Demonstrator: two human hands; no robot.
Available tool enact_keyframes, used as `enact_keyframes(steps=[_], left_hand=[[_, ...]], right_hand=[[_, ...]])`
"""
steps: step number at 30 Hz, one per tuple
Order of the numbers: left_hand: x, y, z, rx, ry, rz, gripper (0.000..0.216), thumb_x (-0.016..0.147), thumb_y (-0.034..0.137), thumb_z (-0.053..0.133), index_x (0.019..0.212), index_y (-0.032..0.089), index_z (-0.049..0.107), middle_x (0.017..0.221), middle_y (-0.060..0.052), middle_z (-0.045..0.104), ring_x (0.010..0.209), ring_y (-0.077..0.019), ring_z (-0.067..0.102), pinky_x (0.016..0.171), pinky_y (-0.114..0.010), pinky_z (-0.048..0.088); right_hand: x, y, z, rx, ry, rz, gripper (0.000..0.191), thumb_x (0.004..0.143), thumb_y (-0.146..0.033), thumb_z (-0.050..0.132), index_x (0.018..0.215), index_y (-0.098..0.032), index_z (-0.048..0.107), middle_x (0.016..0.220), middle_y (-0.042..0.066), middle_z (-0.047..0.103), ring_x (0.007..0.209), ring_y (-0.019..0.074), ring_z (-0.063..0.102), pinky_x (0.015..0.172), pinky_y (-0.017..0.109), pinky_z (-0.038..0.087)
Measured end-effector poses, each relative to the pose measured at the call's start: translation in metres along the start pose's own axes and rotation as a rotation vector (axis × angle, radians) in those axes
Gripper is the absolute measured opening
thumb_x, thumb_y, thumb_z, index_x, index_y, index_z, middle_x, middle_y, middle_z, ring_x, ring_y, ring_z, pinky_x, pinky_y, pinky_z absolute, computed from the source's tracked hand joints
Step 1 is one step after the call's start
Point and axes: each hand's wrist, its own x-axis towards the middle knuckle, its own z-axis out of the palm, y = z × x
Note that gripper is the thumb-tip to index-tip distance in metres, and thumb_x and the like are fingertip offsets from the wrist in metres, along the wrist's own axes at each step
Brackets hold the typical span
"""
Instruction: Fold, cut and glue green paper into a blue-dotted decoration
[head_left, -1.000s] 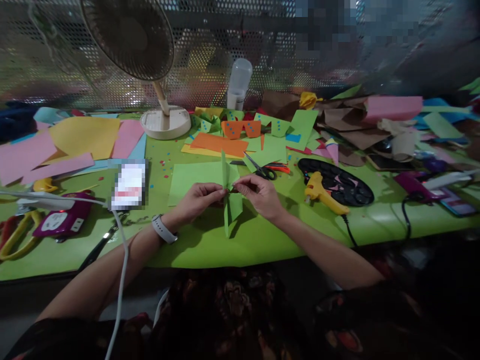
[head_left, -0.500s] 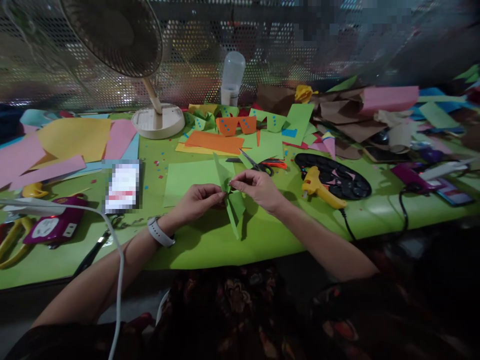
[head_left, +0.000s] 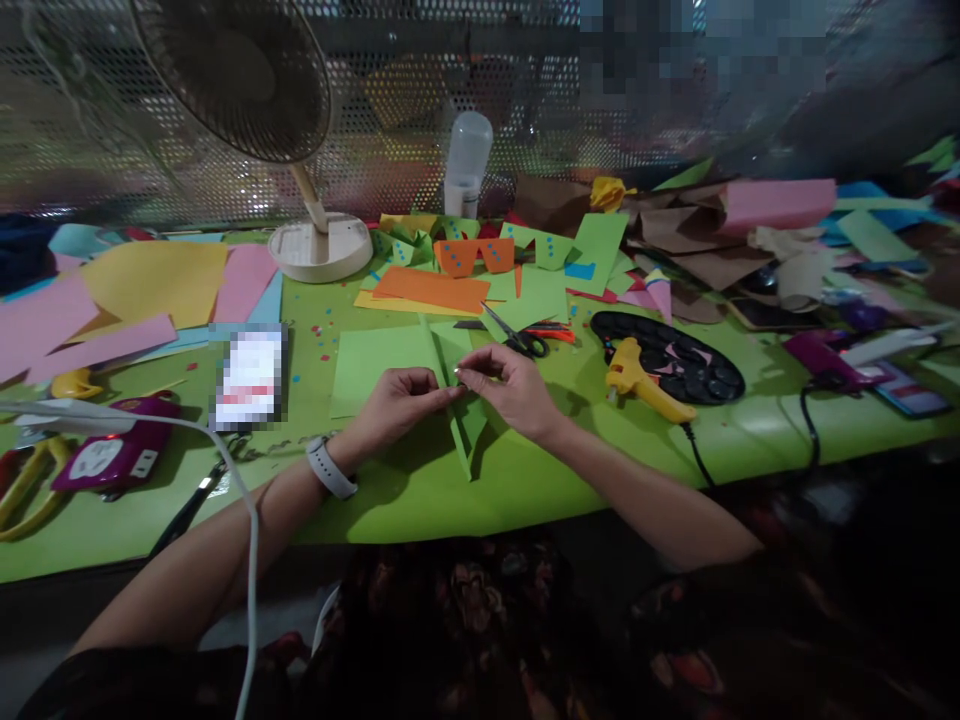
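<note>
A folded piece of green paper [head_left: 463,440] stands on edge between my hands, just above the table's front part. My left hand [head_left: 403,402] pinches it near its middle from the left. From the right, my right hand [head_left: 510,388] is closed on the same paper, thumb and forefinger meeting close to the left thumb. The fingers partly hide the spot where they meet. Behind the hands lies a flat green sheet [head_left: 371,365]. Black-handled scissors [head_left: 517,335] rest just beyond my right hand.
A yellow glue gun [head_left: 637,380] leans on a black palette [head_left: 701,360] at right. Orange paper glasses [head_left: 472,256] stand behind. A phone [head_left: 251,378], a purple power strip [head_left: 124,445] and a white cable [head_left: 251,560] are at left. A fan [head_left: 322,245] stands at the back.
The green paper has closed up from spread flaps to a narrower fold seen nearly edge-on. Both hands stay on it, with the fingers slightly shifted.
</note>
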Motion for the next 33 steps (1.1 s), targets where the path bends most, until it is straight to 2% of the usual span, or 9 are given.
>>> enact_keyframes(steps=[4, 7, 13, 20, 22, 28, 33], left_hand=[[0.0001, 0.0011, 0.001, 0.066, -0.004, 0.034, 0.04, 0.076, 0.049, 0.076, 0.062, 0.015, 0.062, 0.056, 0.002, 0.055, 0.051, -0.008, 0.044, 0.048, -0.023, 0.03], [-0.0003, 0.0032, 0.0017, 0.115, 0.008, 0.057, 0.041, 0.077, 0.05, 0.074, 0.061, 0.015, 0.061, 0.054, 0.002, 0.053, 0.049, -0.0075, 0.041, 0.047, -0.022, 0.029], [-0.001, 0.0037, 0.0012, 0.153, -0.002, 0.088, 0.04, 0.08, 0.047, 0.072, 0.059, 0.017, 0.056, 0.052, 0.004, 0.046, 0.047, -0.0071, 0.036, 0.044, -0.023, 0.024], [-0.0026, 0.0044, 0.004, 0.021, 0.031, 0.023, 0.04, 0.075, 0.043, 0.079, 0.057, 0.017, 0.054, 0.052, 0.006, 0.042, 0.046, -0.0054, 0.03, 0.042, -0.022, 0.021], [-0.0025, 0.0039, 0.0047, -0.017, 0.044, 0.012, 0.039, 0.073, 0.042, 0.081, 0.057, 0.016, 0.056, 0.052, 0.005, 0.045, 0.046, -0.0052, 0.033, 0.042, -0.022, 0.024], [-0.0011, -0.0006, 0.0039, -0.147, 0.036, -0.01, 0.031, 0.07, 0.041, 0.083, 0.069, 0.014, 0.067, 0.066, -0.001, 0.065, 0.056, -0.0091, 0.053, 0.053, -0.022, 0.041], [-0.0019, 0.0, 0.0035, -0.171, 0.024, -0.025, 0.03, 0.07, 0.04, 0.084, 0.068, 0.014, 0.068, 0.066, -0.001, 0.067, 0.056, -0.0089, 0.055, 0.054, -0.022, 0.043]], right_hand=[[-0.0022, 0.0027, 0.0026, 0.008, 0.026, 0.014, 0.04, 0.085, -0.032, 0.069, 0.122, -0.022, 0.057, 0.09, 0.002, 0.067, 0.087, 0.0167, 0.066, 0.087, 0.036, 0.053], [-0.0027, 0.0038, 0.0032, -0.003, 0.034, 0.011, 0.048, 0.086, -0.031, 0.068, 0.13, -0.023, 0.053, 0.088, 0.001, 0.066, 0.086, 0.0175, 0.065, 0.087, 0.037, 0.053], [-0.0016, 0.0023, 0.0037, 0.025, 0.043, 0.012, 0.041, 0.086, -0.031, 0.067, 0.125, -0.021, 0.059, 0.086, 0.001, 0.068, 0.084, 0.0169, 0.066, 0.087, 0.037, 0.053], [-0.0027, -0.0005, 0.0044, 0.017, 0.07, 0.008, 0.034, 0.084, -0.032, 0.07, 0.115, -0.021, 0.066, 0.085, 0.001, 0.069, 0.083, 0.0162, 0.067, 0.086, 0.036, 0.054], [-0.0033, -0.0005, 0.0046, 0.029, 0.064, 0.003, 0.033, 0.084, -0.031, 0.07, 0.114, -0.021, 0.066, 0.084, 0.001, 0.069, 0.083, 0.0159, 0.067, 0.086, 0.036, 0.053], [-0.0027, 0.0033, 0.005, 0.089, 0.075, 0.017, 0.036, 0.08, -0.03, 0.073, 0.114, -0.02, 0.065, 0.083, 0.0, 0.068, 0.079, 0.0148, 0.065, 0.082, 0.034, 0.052], [-0.0009, 0.0033, 0.0034, 0.192, 0.087, 0.094, 0.031, 0.082, -0.04, 0.071, 0.105, -0.02, 0.064, 0.086, 0.001, 0.066, 0.081, 0.0148, 0.062, 0.078, 0.032, 0.051]])
